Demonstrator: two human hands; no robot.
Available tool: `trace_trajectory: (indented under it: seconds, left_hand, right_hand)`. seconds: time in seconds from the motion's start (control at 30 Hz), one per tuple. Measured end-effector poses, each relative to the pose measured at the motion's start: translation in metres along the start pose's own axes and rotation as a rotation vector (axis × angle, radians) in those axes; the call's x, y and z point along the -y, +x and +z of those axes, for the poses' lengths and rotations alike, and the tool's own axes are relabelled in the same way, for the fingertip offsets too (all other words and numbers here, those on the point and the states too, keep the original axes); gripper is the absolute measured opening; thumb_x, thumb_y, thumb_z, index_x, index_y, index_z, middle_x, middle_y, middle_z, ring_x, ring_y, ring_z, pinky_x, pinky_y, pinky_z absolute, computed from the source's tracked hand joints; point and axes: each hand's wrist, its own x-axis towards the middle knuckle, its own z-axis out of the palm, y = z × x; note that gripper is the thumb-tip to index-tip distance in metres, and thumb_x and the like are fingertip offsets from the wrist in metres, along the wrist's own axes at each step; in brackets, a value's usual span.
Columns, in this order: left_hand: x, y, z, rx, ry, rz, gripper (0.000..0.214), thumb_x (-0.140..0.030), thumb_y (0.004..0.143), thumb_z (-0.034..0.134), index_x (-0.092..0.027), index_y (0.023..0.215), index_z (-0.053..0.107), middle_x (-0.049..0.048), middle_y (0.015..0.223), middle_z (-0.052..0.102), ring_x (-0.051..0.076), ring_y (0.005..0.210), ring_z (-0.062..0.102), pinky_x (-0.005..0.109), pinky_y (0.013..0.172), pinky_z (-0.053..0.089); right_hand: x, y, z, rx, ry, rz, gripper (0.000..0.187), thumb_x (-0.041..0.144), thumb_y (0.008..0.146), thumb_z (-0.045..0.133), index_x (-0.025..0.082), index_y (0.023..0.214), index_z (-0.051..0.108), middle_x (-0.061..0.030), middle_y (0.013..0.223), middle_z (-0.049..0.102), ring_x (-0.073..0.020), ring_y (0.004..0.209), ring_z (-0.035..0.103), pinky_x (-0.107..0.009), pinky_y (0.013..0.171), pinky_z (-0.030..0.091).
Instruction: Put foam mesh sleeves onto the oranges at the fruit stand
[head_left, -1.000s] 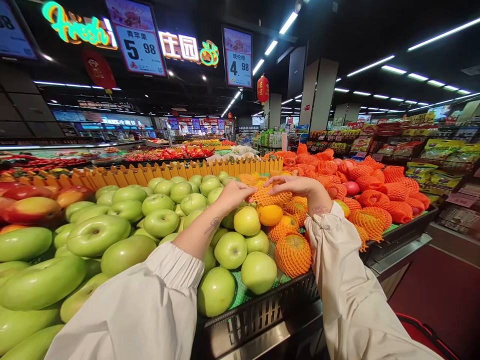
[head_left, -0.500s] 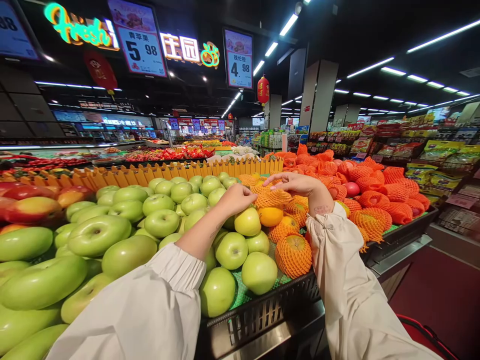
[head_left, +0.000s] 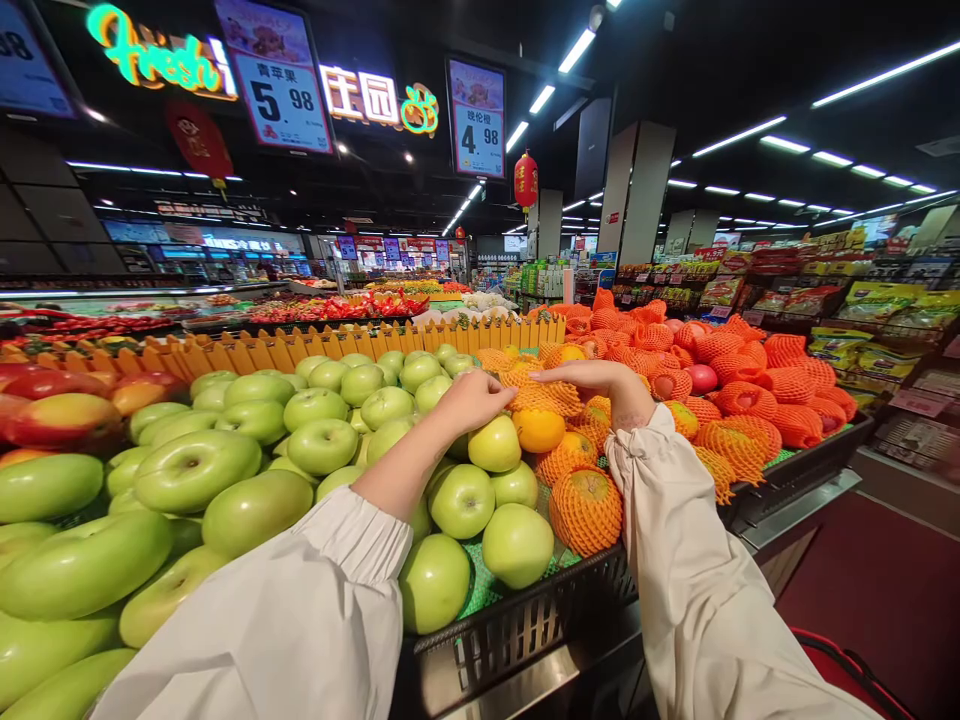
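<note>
My left hand point(head_left: 478, 400) is closed, its fingertips pinched at the left edge of an orange foam net point(head_left: 541, 396). Below that net shows the bare skin of an orange point(head_left: 539, 430). Across the top of the net lies my right hand point(head_left: 585, 374), open, with its fingers stretched out flat to the left. Beneath my left wrist sit green apples point(head_left: 495, 443), close to the pile's edge. Another netted orange point(head_left: 586, 512) rests in front, below my right wrist. How much of the net my left fingers hold is hidden.
Green apples point(head_left: 322, 446) fill the left side, with red mangoes point(head_left: 71, 420) beyond them. Fruit in red nets point(head_left: 793, 420) is heaped at right. The black crate's rim point(head_left: 517, 605) runs along the front. A low wooden fence point(head_left: 225, 348) stands behind.
My right hand has flattened and lowered onto the net, its fingers less arched than before. The right sleeve has shifted slightly left. My left hand keeps its place.
</note>
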Motion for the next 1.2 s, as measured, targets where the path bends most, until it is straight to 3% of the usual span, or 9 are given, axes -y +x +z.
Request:
trace_trajectory:
  seconds: [0.1,0.2,0.33,0.43,0.5,0.7,0.83,0.93,1.2]
  left_hand:
    - [0.002,0.001,0.001,-0.029,-0.034,-0.001,0.045,-0.04,0.089,0.055,-0.019,0.051,0.039,-0.0015,0.055,0.035,0.013,0.059,0.029,0.034,0.061,0.023]
    - [-0.001,0.003,0.001,-0.056,-0.131,0.004,0.038,-0.043,0.089,0.054,-0.017,0.061,0.056,0.002,0.064,0.055,0.014,0.064,0.043,0.031,0.063,0.031]
    - [-0.012,0.003,-0.003,-0.128,-0.619,-0.075,0.027,-0.039,0.073,0.073,-0.014,0.082,0.067,0.0052,0.087,0.068,0.015,0.079,0.058,0.029,0.072,0.045]
    - [-0.019,0.002,-0.006,-0.161,-0.899,-0.123,0.041,-0.033,0.056,0.085,-0.015,0.083,0.061,0.0012,0.082,0.066,0.012,0.075,0.059,0.027,0.072,0.047]
    - [-0.021,0.001,-0.007,-0.156,-0.995,-0.113,0.047,-0.028,0.049,0.087,-0.016,0.084,0.058,-0.0019,0.076,0.063,0.01,0.069,0.058,0.024,0.068,0.045]
    - [-0.023,-0.005,-0.006,-0.039,-0.942,-0.119,0.045,-0.02,0.061,0.079,-0.017,0.104,0.064,-0.0057,0.066,0.057,0.007,0.059,0.05,0.02,0.057,0.036]
    - [-0.02,-0.002,-0.004,-0.077,-0.896,-0.121,0.021,-0.012,0.065,0.073,-0.015,0.084,0.064,-0.0032,0.074,0.061,0.006,0.057,0.046,0.02,0.053,0.033]
    - [-0.017,0.003,-0.003,-0.141,-0.877,-0.142,0.007,-0.008,0.069,0.066,-0.013,0.073,0.068,-0.0023,0.07,0.061,0.005,0.055,0.044,0.019,0.053,0.032]
    - [-0.021,0.0,-0.006,-0.098,-0.922,-0.164,0.022,-0.012,0.07,0.062,-0.015,0.08,0.081,0.0044,0.091,0.074,0.007,0.061,0.046,0.021,0.055,0.031]
  right_hand:
    - [0.001,-0.004,-0.002,-0.006,0.089,0.0,0.051,0.055,0.069,0.088,0.023,0.105,0.074,-0.0082,0.127,0.065,-0.0212,0.094,0.059,-0.026,0.058,0.048]
    - [-0.002,-0.002,-0.004,-0.019,0.157,-0.141,0.043,0.048,0.067,0.09,0.023,0.098,0.074,-0.005,0.115,0.067,-0.0178,0.093,0.058,-0.023,0.058,0.045]
    - [-0.006,0.003,-0.006,0.052,0.37,-0.336,0.046,0.04,0.064,0.094,0.022,0.101,0.072,-0.0001,0.092,0.065,-0.0095,0.071,0.051,-0.02,0.052,0.036]
    - [-0.008,0.007,-0.008,0.096,0.507,-0.348,0.041,0.039,0.066,0.093,0.019,0.092,0.069,0.0041,0.074,0.057,-0.0051,0.055,0.04,-0.018,0.044,0.027]
    - [-0.008,0.008,-0.009,0.078,0.594,-0.348,0.036,0.038,0.068,0.091,0.019,0.086,0.067,0.0044,0.07,0.055,-0.0053,0.054,0.042,-0.018,0.042,0.026]
    - [-0.007,0.001,-0.011,0.107,0.731,-0.387,0.045,0.033,0.067,0.09,0.02,0.105,0.071,0.0045,0.073,0.058,-0.0055,0.056,0.044,-0.016,0.042,0.03]
    - [-0.009,-0.004,-0.011,0.11,0.69,-0.433,0.073,0.018,0.057,0.094,0.023,0.124,0.064,0.0104,0.063,0.048,-0.0061,0.055,0.047,-0.017,0.048,0.037]
    - [-0.01,-0.005,-0.01,0.062,0.677,-0.472,0.082,0.013,0.055,0.092,0.027,0.128,0.059,0.009,0.069,0.052,-0.0092,0.063,0.055,-0.019,0.054,0.045]
    - [-0.006,-0.004,-0.007,-0.218,0.54,-0.413,0.035,0.02,0.067,0.075,0.024,0.096,0.056,0.0031,0.084,0.052,-0.0096,0.067,0.048,-0.019,0.049,0.034]
